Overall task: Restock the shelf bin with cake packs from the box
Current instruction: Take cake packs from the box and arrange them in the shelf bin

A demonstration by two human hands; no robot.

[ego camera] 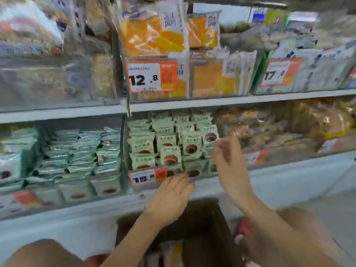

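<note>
A clear shelf bin (200,177) on the lower shelf holds several stacked pale green cake packs (170,146) with a brown cake printed on each. A price tag reading 15 is fixed to its front. My left hand (172,197) lies flat against the bin's front lip, fingers straight, holding nothing. My right hand (228,151) hovers in front of the bin's right side, fingers loosely spread and blurred, with nothing in it. Below my arms is the brown cardboard box (202,226), its dark inside showing a few packs near the bottom edge.
A neighbouring bin (73,153) on the left holds light green packs. Orange cake bags (154,37) fill the upper shelf behind price tags 12.8 and 17.8. Brown snack bags (300,128) sit to the right. My knees frame the box.
</note>
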